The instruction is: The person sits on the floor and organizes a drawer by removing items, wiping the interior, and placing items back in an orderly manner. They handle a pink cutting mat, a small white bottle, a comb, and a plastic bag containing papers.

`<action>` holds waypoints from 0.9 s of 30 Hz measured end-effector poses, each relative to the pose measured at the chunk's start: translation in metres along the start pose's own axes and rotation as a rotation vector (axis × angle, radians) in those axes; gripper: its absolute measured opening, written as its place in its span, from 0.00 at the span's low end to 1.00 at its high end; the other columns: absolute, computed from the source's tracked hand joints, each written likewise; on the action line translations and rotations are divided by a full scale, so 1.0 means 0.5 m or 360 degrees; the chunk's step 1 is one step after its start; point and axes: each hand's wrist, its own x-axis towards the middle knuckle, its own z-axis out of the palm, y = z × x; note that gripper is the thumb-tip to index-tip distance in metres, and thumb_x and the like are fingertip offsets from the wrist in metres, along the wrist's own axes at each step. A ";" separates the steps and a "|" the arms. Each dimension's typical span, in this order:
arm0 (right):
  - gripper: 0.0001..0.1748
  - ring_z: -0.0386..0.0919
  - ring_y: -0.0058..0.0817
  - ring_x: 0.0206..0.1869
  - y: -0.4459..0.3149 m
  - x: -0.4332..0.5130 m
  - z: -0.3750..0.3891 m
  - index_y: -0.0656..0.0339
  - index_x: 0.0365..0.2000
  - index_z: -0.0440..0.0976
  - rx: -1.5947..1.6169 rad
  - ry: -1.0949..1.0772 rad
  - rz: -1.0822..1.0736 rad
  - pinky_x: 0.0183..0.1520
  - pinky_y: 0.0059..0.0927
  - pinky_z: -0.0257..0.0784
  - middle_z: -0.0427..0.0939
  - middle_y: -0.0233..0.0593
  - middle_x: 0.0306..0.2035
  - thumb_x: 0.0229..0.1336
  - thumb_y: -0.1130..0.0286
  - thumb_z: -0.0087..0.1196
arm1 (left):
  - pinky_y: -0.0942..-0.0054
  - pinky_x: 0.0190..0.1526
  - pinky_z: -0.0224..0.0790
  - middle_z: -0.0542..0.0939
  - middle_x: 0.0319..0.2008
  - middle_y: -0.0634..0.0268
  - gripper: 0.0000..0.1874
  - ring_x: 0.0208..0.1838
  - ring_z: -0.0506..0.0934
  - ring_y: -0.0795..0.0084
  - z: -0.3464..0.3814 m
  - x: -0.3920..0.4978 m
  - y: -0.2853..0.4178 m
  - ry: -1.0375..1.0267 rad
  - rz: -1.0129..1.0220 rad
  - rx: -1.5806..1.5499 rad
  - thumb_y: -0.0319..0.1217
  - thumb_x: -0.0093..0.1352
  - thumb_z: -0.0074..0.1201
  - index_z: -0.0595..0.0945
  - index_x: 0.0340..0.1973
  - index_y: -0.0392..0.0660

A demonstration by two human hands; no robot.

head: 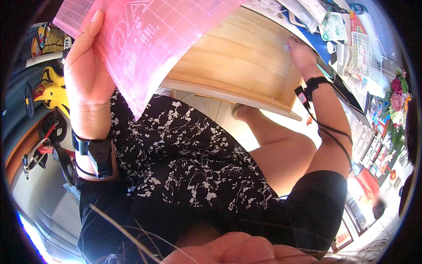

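My left hand (90, 69) holds a pink translucent plastic file pouch (145, 49) up at the top left. Its thumb lies across the front, and the other fingers are hidden behind the plastic. A white grid, a barcode and other printing cover the pouch, and one corner hangs over my lap. Beyond it stands a pulled-out wooden drawer (237, 56), partly covered by the pouch. My right hand (300, 54) reaches to the drawer's far right end, with its fingers curled. Something small and pale shows at those fingertips, but I cannot tell what it is.
Papers, plastic bags and a white wire basket (361, 54) crowd the desk at the upper right, near artificial flowers (397, 95). A yellow duck-shaped ride-on toy (54, 87) stands at left. Another person (367, 186) is at the far right. A black cable (333, 128) hangs along my right forearm.
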 end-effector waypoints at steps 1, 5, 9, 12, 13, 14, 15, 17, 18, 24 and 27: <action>0.10 0.80 0.46 0.44 0.017 0.012 0.014 0.57 0.42 0.71 -0.0128 0.0078 -0.0018 0.46 0.47 0.75 0.80 0.48 0.38 0.58 0.73 0.48 | 0.64 0.61 0.70 0.78 0.55 0.52 0.17 0.56 0.78 0.62 0.001 0.003 -0.002 -0.0004 -0.0003 -0.0009 0.30 0.76 0.44 0.72 0.57 0.34; 0.14 0.81 0.45 0.47 0.008 0.037 0.016 0.60 0.41 0.80 -0.0320 -0.0338 0.0132 0.49 0.44 0.77 0.82 0.49 0.45 0.60 0.71 0.46 | 0.62 0.61 0.70 0.77 0.56 0.50 0.18 0.57 0.78 0.60 0.005 0.000 0.000 0.0037 0.0011 0.0022 0.30 0.76 0.43 0.71 0.59 0.34; 0.13 0.82 0.43 0.46 0.006 0.005 0.062 0.61 0.39 0.81 -0.0429 -0.0546 -0.0049 0.47 0.45 0.78 0.82 0.46 0.43 0.58 0.70 0.48 | 0.58 0.62 0.71 0.74 0.59 0.47 0.20 0.59 0.76 0.56 -0.011 -0.001 0.002 -0.0108 0.0014 -0.0069 0.29 0.77 0.41 0.68 0.62 0.34; 0.11 0.82 0.43 0.43 -0.042 -0.068 0.062 0.59 0.33 0.83 -0.0348 -0.0768 -0.0266 0.44 0.43 0.78 0.83 0.45 0.39 0.55 0.70 0.51 | 0.58 0.63 0.70 0.74 0.59 0.47 0.20 0.60 0.76 0.56 -0.014 0.003 0.005 -0.0153 -0.0017 -0.0098 0.29 0.77 0.41 0.68 0.62 0.34; 0.09 0.83 0.43 0.42 -0.059 -0.086 0.053 0.57 0.30 0.84 -0.0302 -0.0821 -0.0375 0.42 0.43 0.77 0.84 0.44 0.36 0.53 0.71 0.53 | 0.58 0.63 0.70 0.74 0.59 0.47 0.20 0.60 0.76 0.56 -0.015 0.004 0.005 -0.0167 -0.0030 -0.0106 0.29 0.77 0.41 0.68 0.62 0.34; 0.09 0.82 0.44 0.41 -0.073 -0.106 0.043 0.56 0.29 0.84 -0.0211 -0.0929 -0.0424 0.42 0.43 0.77 0.84 0.45 0.35 0.52 0.70 0.54 | 0.58 0.63 0.70 0.74 0.59 0.48 0.20 0.60 0.76 0.57 -0.014 0.006 0.003 -0.0158 -0.0032 -0.0121 0.29 0.77 0.41 0.68 0.62 0.34; 0.08 0.82 0.44 0.41 -0.096 -0.123 0.019 0.56 0.29 0.84 -0.0120 -0.1036 -0.0479 0.41 0.44 0.77 0.84 0.45 0.34 0.51 0.70 0.55 | 0.58 0.63 0.69 0.75 0.59 0.48 0.20 0.60 0.76 0.57 -0.011 0.005 0.000 -0.0143 -0.0030 -0.0136 0.29 0.77 0.42 0.68 0.62 0.34; 0.08 0.82 0.45 0.40 -0.114 -0.158 0.007 0.55 0.28 0.84 0.0007 -0.1133 -0.0521 0.41 0.45 0.76 0.83 0.46 0.33 0.49 0.69 0.56 | 0.59 0.63 0.69 0.75 0.58 0.48 0.20 0.60 0.76 0.58 -0.010 0.010 0.000 -0.0108 -0.0065 -0.0109 0.30 0.77 0.42 0.69 0.61 0.34; 0.08 0.82 0.46 0.40 -0.123 -0.169 0.011 0.55 0.29 0.84 0.0030 -0.1115 -0.0527 0.41 0.45 0.76 0.83 0.47 0.33 0.49 0.69 0.56 | 0.59 0.63 0.69 0.75 0.58 0.49 0.20 0.59 0.76 0.58 -0.012 0.010 0.002 -0.0081 -0.0082 -0.0067 0.30 0.77 0.42 0.69 0.61 0.34; 0.10 0.81 0.47 0.37 -0.132 -0.174 0.048 0.57 0.31 0.84 0.0201 -0.1144 -0.0299 0.39 0.43 0.75 0.83 0.48 0.33 0.47 0.70 0.57 | 0.60 0.66 0.64 0.73 0.61 0.50 0.21 0.63 0.73 0.60 0.003 0.029 -0.033 0.0155 0.0022 0.0231 0.30 0.76 0.42 0.68 0.62 0.35; 0.12 0.82 0.47 0.40 -0.144 -0.162 0.038 0.61 0.35 0.83 0.0298 -0.1262 -0.0086 0.42 0.43 0.75 0.82 0.52 0.37 0.52 0.70 0.55 | 0.62 0.67 0.61 0.71 0.63 0.52 0.23 0.64 0.71 0.62 0.013 0.057 -0.081 0.0190 0.0140 0.0456 0.30 0.75 0.41 0.67 0.65 0.36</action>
